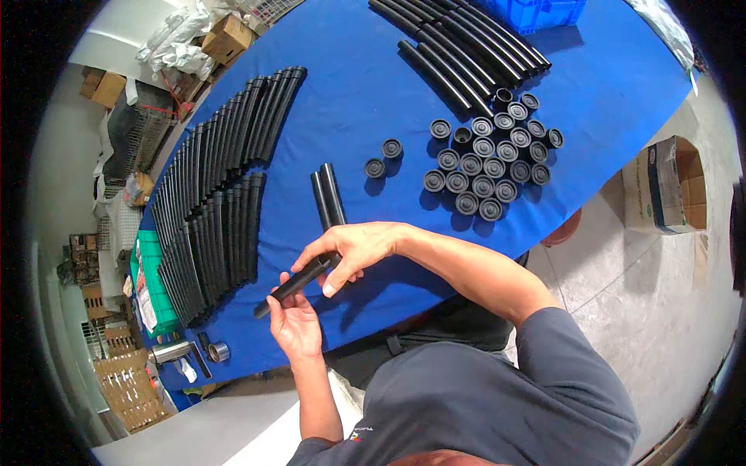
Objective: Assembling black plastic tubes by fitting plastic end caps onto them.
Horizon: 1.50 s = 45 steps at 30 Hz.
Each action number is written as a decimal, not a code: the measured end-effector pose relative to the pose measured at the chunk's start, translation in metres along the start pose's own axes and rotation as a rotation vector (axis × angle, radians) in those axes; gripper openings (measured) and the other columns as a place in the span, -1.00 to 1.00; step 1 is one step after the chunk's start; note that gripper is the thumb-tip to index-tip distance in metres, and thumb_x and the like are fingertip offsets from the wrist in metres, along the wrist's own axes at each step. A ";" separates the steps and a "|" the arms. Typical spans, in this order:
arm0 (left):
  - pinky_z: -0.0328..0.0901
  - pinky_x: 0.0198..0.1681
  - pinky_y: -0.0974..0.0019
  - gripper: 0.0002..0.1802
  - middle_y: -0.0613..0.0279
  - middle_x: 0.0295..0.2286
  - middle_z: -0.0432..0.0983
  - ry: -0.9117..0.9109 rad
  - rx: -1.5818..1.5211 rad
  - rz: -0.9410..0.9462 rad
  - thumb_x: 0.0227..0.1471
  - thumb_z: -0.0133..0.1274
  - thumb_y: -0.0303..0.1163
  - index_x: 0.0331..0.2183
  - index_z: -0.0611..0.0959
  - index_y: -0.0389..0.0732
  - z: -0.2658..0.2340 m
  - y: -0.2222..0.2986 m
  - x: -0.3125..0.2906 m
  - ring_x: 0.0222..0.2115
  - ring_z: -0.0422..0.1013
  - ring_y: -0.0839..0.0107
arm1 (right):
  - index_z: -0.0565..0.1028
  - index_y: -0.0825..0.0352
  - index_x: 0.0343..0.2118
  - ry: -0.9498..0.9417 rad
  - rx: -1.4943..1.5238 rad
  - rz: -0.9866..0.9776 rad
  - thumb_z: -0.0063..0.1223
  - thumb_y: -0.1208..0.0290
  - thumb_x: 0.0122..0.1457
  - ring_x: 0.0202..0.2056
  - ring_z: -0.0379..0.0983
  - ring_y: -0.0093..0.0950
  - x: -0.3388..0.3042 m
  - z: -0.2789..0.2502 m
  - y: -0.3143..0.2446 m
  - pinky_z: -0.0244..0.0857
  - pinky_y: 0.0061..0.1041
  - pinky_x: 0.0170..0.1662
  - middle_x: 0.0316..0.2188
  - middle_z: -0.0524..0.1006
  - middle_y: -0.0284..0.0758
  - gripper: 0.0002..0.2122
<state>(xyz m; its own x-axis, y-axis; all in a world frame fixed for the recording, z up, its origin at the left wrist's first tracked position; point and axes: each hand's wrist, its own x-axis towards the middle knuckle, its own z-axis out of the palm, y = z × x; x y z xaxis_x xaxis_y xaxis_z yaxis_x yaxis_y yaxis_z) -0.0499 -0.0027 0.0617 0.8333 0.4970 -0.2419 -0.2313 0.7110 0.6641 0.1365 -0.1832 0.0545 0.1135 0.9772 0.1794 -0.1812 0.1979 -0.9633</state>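
My left hand (297, 322) grips a short black tube (294, 286), which slants up toward my right hand. The fingers and thumb of my right hand (359, 247) close around that tube's upper end. Two more black tubes (329, 198) pass under my right palm and point away from me; whether they rest on the cloth or are held by my curled fingers I cannot tell. Beyond my hands, two round black caps (383, 158) sit apart from a larger group of black caps (483, 167) on the right.
Rows of black tubes with capped ends (221, 171) cover the left of the blue cloth (342, 93). Plain black tubes (466, 54) lie at the back, near a blue crate (536, 14). A green tray (155, 283) and tape roll (219, 352) stand at left; a cardboard box (664, 186) is on the floor.
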 end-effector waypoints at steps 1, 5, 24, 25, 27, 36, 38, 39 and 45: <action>0.38 0.12 0.25 -0.70 -0.03 -0.05 0.52 -0.002 -0.044 -0.021 0.21 0.04 -0.27 -0.20 0.62 -0.33 -0.008 -0.004 0.000 0.01 0.44 0.22 | 0.38 0.31 0.17 -0.003 0.002 -0.001 0.30 0.21 0.05 -0.56 0.40 -0.60 0.000 0.000 0.002 0.31 -0.58 -0.50 -0.46 0.54 -0.35 -0.39; 0.54 -0.21 0.29 -0.57 0.07 -0.21 0.58 0.176 -0.066 -0.173 0.22 0.02 -0.13 -0.14 0.57 -0.35 0.010 -0.020 -0.014 -0.14 0.52 0.21 | 0.47 0.29 0.06 0.057 -0.025 0.016 0.20 0.34 0.12 -0.56 0.39 -0.63 0.000 0.002 0.001 0.30 -0.58 -0.50 -0.48 0.54 -0.38 -0.58; 0.36 -0.20 0.26 -0.69 0.12 -0.25 0.43 -0.134 1.725 0.705 -0.12 0.27 -0.55 -0.27 0.53 -0.30 0.015 -0.008 0.004 -0.33 0.45 0.27 | 0.41 0.31 0.14 0.038 0.045 0.035 0.06 0.51 0.04 -0.54 0.40 -0.63 0.003 0.002 0.001 0.32 -0.59 -0.45 -0.44 0.57 -0.36 -0.48; 0.36 -0.18 0.27 -0.69 0.11 -0.25 0.43 -0.145 1.702 0.669 -0.10 0.24 -0.56 -0.23 0.56 -0.31 0.016 -0.010 0.002 -0.28 0.44 0.30 | 0.41 0.31 0.14 0.040 0.047 0.036 0.06 0.51 0.04 -0.54 0.40 -0.63 -0.001 0.001 0.001 0.32 -0.59 -0.45 -0.44 0.57 -0.36 -0.48; 0.35 -0.16 0.27 -0.67 0.11 -0.24 0.43 -0.183 1.711 0.671 -0.08 0.22 -0.56 -0.19 0.57 -0.31 0.022 -0.007 0.002 -0.26 0.44 0.30 | 0.44 0.28 0.13 0.080 0.019 0.039 0.09 0.50 0.07 -0.55 0.38 -0.64 -0.006 0.002 0.000 0.32 -0.60 -0.45 -0.47 0.54 -0.39 -0.52; 0.32 -0.06 0.28 -0.60 0.14 -0.20 0.46 -0.242 1.616 0.535 0.00 0.15 -0.51 -0.07 0.52 -0.33 0.015 0.001 0.003 -0.19 0.42 0.35 | 0.48 0.23 0.09 0.064 0.019 0.028 0.13 0.47 0.12 -0.57 0.37 -0.66 -0.004 0.001 -0.007 0.32 -0.59 -0.46 -0.56 0.49 -0.43 -0.58; 0.31 -0.07 0.31 -0.63 0.18 -0.21 0.46 -0.219 1.576 0.488 0.05 0.15 -0.48 -0.08 0.50 -0.33 0.013 0.000 -0.001 -0.20 0.41 0.41 | 0.48 0.26 0.09 0.093 -0.004 0.055 0.15 0.46 0.11 -0.56 0.39 -0.65 -0.005 0.000 -0.007 0.32 -0.59 -0.46 -0.55 0.49 -0.42 -0.58; 0.31 -0.06 0.32 -0.63 0.17 -0.22 0.46 -0.208 1.551 0.459 0.07 0.14 -0.45 -0.08 0.50 -0.33 0.010 0.000 -0.003 -0.20 0.40 0.42 | 0.48 0.26 0.09 0.092 -0.002 0.054 0.15 0.46 0.11 -0.56 0.39 -0.65 -0.004 -0.001 -0.006 0.32 -0.59 -0.46 -0.55 0.49 -0.42 -0.58; 0.33 -0.06 0.21 -0.65 0.01 -0.20 0.51 -0.237 1.522 0.454 0.12 0.11 -0.33 -0.11 0.52 -0.34 0.002 -0.001 -0.003 -0.20 0.46 0.19 | 0.48 0.30 0.07 0.084 -0.006 0.052 0.16 0.44 0.12 -0.56 0.40 -0.65 -0.002 -0.001 -0.003 0.32 -0.59 -0.47 -0.55 0.51 -0.42 -0.59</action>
<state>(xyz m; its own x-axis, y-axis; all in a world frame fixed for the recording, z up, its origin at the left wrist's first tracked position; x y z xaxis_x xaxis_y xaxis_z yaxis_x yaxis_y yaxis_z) -0.0510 -0.0056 0.0633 0.9270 0.3315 0.1754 0.1009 -0.6708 0.7347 0.1382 -0.1859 0.0571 0.1860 0.9761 0.1121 -0.1834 0.1465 -0.9721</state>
